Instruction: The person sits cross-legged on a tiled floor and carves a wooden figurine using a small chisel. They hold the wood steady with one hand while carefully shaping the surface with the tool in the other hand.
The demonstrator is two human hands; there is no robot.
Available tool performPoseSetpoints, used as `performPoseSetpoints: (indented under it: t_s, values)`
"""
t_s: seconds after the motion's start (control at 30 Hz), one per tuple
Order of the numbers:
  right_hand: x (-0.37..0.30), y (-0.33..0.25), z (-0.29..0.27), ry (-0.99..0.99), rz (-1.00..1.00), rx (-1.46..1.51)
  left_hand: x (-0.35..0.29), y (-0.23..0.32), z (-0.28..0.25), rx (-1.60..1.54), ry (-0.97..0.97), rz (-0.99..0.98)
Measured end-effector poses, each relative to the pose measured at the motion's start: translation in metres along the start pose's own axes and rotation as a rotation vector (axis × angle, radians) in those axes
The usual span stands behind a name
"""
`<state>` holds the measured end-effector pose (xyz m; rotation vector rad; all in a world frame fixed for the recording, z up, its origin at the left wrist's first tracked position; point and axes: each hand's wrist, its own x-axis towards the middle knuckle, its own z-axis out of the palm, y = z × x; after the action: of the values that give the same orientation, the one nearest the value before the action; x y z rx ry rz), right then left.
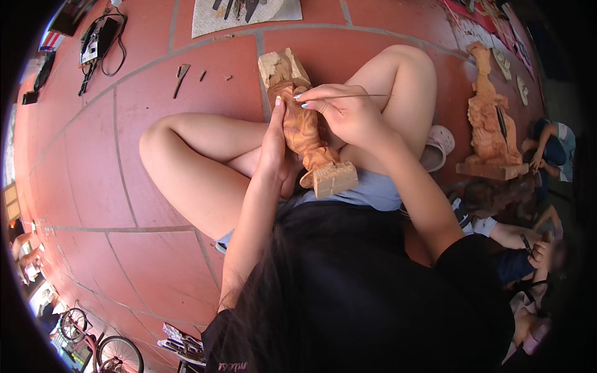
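A carved wooden figure (301, 127) lies tilted across my lap, with a rough uncut block at its far end and a squared base at its near end. My left hand (273, 138) grips its left side, thumb along the carved surface; the other fingers are mostly hidden. Pinched in my right hand (348, 110) is a thin, dark rod-like tool (367, 96), pointing left toward the upper part of the figure. Its working tip is too small to make out. The right fingertips are at the carving's surface.
Small tools (180, 81) and chips lie on the red tiles ahead. More tools rest on a pale mat (205, 22). A corded device (99, 43) is at far left. Another wooden carving (491, 124) stands right, near a pale clog (437, 148) and other people. Bicycle (102, 348) lower left.
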<state>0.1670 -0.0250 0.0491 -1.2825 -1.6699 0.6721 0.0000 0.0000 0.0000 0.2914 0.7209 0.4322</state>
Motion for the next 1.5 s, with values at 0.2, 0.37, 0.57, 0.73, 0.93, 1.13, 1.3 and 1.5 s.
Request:
performPoseSetpoints:
  t_s: [0.2,0.37,0.57,0.73,0.93,1.13,1.3,1.5]
  values:
    - [-0.013,-0.019,-0.016,-0.042,-0.004,0.032,0.006,-0.010,0.022,-0.140,0.036,0.080]
    - [-0.010,-0.006,-0.004,0.007,0.020,0.037,0.001,-0.001,0.009,-0.066,-0.006,0.018]
    - [-0.004,-0.001,-0.005,0.011,-0.047,0.016,-0.001,-0.002,0.010,-0.059,0.020,0.021]
    - [-0.008,-0.016,-0.008,-0.057,-0.040,0.068,-0.004,0.000,0.012,-0.044,0.023,0.072]
    - [-0.001,-0.011,-0.009,-0.086,-0.014,0.092,0.000,-0.002,0.000,-0.053,-0.019,0.025]
    - [0.006,-0.007,-0.012,-0.133,-0.008,0.007,0.002,-0.003,0.001,-0.025,0.000,0.038]
    - [0.010,-0.005,-0.014,-0.167,-0.006,0.053,0.005,-0.004,-0.002,-0.032,-0.007,0.036]
    - [0.008,-0.010,-0.020,-0.232,0.005,0.105,0.002,-0.002,-0.003,-0.008,-0.022,0.003]
